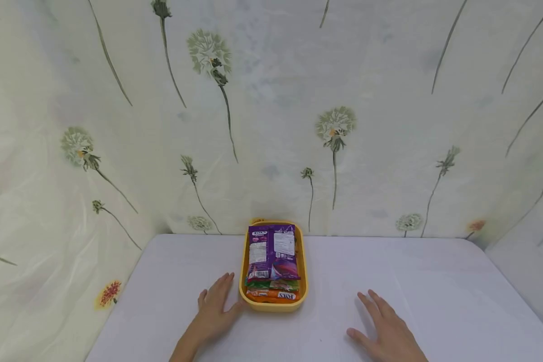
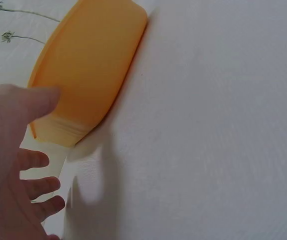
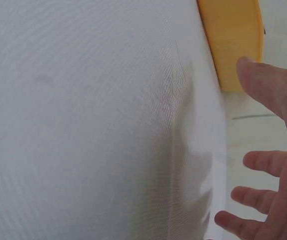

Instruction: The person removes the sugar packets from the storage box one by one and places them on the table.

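Note:
A yellow plastic basket (image 1: 304, 281) stands near the back edge of the table, filled with snack packets. On top lie purple packets (image 1: 271, 254); below them show a green packet (image 1: 278, 285) and an orange packet (image 1: 271, 294). My left hand (image 1: 214, 311) is just left of the basket, fingers spread and holding nothing; its thumb is close to the basket's near left corner, and I cannot tell whether it touches. My right hand (image 1: 384, 329) hovers to the right, apart from the basket, fingers extended with nothing in them. The basket's bottom is hidden under the packets.
A white-covered table (image 1: 344, 266) extends to both sides of the basket. Behind it hangs a pale curtain (image 1: 271, 125) printed with dandelions, close to the table's back edge and the basket. Similar cloth continues at the left and right.

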### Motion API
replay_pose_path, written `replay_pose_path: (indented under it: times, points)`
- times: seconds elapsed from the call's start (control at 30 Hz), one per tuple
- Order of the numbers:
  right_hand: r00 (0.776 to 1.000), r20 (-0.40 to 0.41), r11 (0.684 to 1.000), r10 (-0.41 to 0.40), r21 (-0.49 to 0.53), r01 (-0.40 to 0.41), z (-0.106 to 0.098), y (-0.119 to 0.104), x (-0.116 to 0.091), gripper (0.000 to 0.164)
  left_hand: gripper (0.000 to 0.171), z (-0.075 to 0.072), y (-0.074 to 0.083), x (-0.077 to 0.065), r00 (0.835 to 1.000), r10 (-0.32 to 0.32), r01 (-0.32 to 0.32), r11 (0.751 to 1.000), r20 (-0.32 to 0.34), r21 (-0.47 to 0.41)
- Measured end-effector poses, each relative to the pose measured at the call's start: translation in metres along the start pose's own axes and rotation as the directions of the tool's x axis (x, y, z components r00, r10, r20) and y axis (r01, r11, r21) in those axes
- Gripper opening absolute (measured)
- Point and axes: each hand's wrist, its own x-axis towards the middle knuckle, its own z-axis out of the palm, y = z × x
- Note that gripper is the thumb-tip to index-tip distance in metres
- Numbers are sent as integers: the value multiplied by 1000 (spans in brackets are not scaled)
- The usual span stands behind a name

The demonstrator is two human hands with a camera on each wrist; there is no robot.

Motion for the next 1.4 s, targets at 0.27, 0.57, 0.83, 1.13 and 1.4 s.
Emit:
replay_pose_path:
  times: [0.27, 0.57, 0.83, 1.13, 1.4]
  points:
    - [999, -46, 997, 8, 81, -5, 0, -2, 0, 85, 47, 9, 7, 8, 986, -80, 11, 909, -148, -417]
    - [994, -112, 985, 5, 172, 15, 1, -3, 3, 70, 47, 28, 24, 13, 955, -186, 6, 791, -231, -612]
    - [992, -123, 970, 20, 244, 10, 2, -1, 6, 65, 48, 37, 36, 15, 944, -223, -9, 722, -244, -692]
    - [987, -160, 957, 25, 288, 22, 7, 4, 9, 59, 49, 43, 40, 19, 940, -250, -20, 638, -231, -770]
    - [987, -158, 936, 2, 347, 54, 7, -1, 14, 54, 48, 48, 39, 22, 930, -281, -4, 636, -237, -771]
